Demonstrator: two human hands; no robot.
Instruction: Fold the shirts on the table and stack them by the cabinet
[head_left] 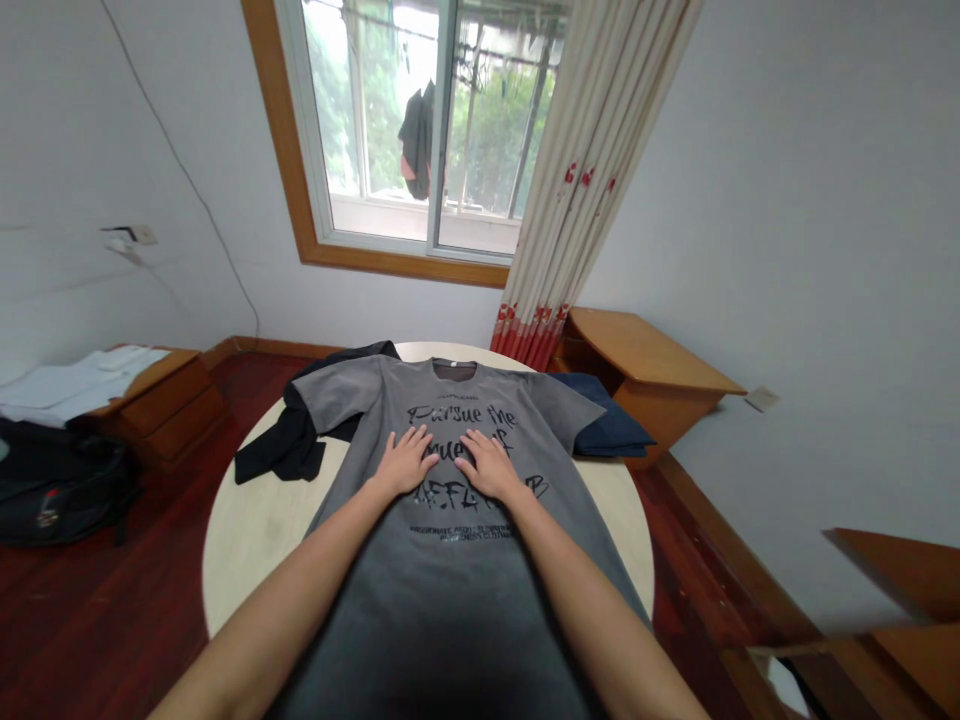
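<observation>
A grey T-shirt (450, 560) with black lettering lies spread face up over a round pale table (262, 530), its collar toward the window and its sleeves out to both sides. My left hand (407, 460) rests flat on the printed chest, fingers spread. Beside it, my right hand (486, 462) also lies flat on the print with its fingers apart. Neither hand grips the cloth. Parts of the lettering are hidden under my hands. The shirt's lower part runs toward me, dark and blurred.
Black clothing (285, 450) lies crumpled at the table's left, partly under the sleeve. Folded dark blue cloth (611, 425) sits at the right. A wooden desk (645, 350) stands behind it, near the curtain (577, 180). At far left are a wooden cabinet (165, 400) and a black bag (60, 490).
</observation>
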